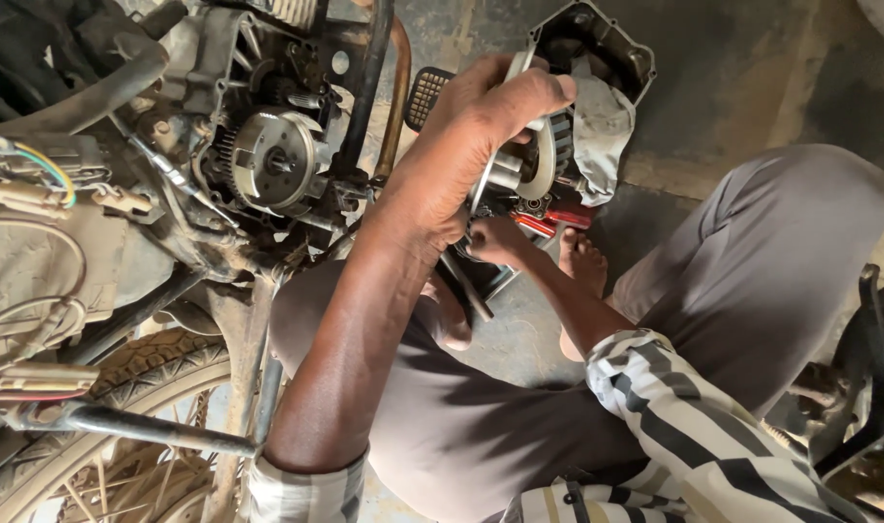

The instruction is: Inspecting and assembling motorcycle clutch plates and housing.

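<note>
Beside motorcycle engine, left hand gripping upright clutch disc edge-on.

2 hands, 1 clutch assy, 1 engine cover (w/ 1 rag), 1 tyre

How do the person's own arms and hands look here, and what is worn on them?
Both hands, the left hand and the right hand, are bare: no gloves, and no rings or watch that I can see. The forearms are uncovered. Each arm has a striped sleeve in pale cream and dark grey, ending near the elbow.
</note>
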